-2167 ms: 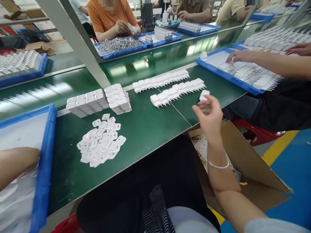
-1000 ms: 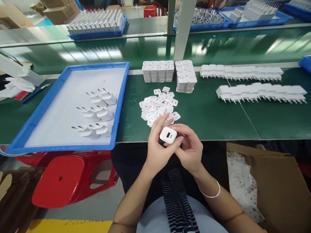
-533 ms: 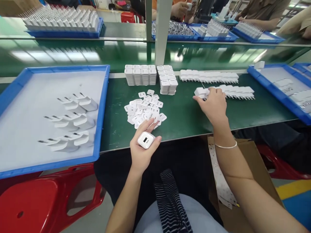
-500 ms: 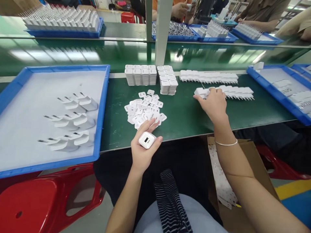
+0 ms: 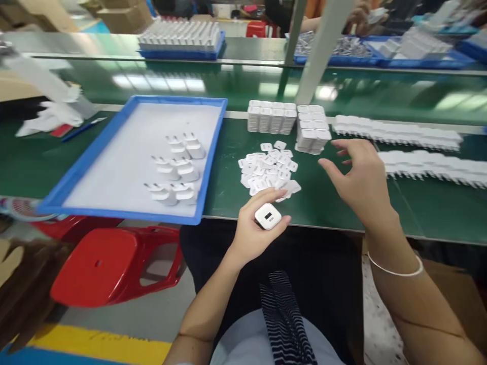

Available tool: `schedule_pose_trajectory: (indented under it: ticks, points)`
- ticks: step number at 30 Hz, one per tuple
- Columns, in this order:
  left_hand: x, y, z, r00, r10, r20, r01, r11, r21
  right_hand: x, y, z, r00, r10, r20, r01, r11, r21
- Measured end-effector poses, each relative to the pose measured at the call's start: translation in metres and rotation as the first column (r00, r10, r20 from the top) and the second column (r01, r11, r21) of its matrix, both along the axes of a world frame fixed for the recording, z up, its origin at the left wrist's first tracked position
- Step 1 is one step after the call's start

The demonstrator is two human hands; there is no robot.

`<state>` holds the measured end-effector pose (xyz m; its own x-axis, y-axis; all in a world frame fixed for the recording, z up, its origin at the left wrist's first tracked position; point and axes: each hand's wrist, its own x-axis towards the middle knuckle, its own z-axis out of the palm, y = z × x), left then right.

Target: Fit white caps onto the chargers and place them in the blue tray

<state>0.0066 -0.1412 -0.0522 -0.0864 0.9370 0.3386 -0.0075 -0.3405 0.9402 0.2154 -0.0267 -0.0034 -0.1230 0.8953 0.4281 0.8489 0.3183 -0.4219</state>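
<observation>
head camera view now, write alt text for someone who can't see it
A person's left hand holds a white two-port plug; the open right hand is over a green table. Beyond the left hand lie loose white plates; a blue tray of pronged plugs sits left.

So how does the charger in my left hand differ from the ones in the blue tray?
The held charger shows its port face; the tray chargers show their prongs. The held charger sits singly in your left hand; the tray chargers are grouped in three rows. Both are white.
</observation>
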Motion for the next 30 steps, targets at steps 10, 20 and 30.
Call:
schedule_pose_trajectory:
  ticks: [10, 20, 30]
  points:
    - [-0.014, -0.015, -0.015, 0.981, 0.144, 0.130, -0.141, 0.990, -0.028, -0.244, 0.052, 0.036, 0.652, 0.753, 0.087, -0.748, 0.658, -0.084]
    - [-0.021, -0.020, -0.022, 0.971, 0.144, 0.191, -0.137, 0.989, -0.045, -0.315, 0.097, 0.005, 0.594, 0.771, 0.229, -0.740, 0.635, -0.221]
    - [-0.018, -0.017, -0.021, 0.982, 0.175, 0.065, -0.175, 0.984, 0.005, -0.313, 0.132, -0.004, 0.687, 0.716, -0.123, -0.720, 0.648, -0.250]
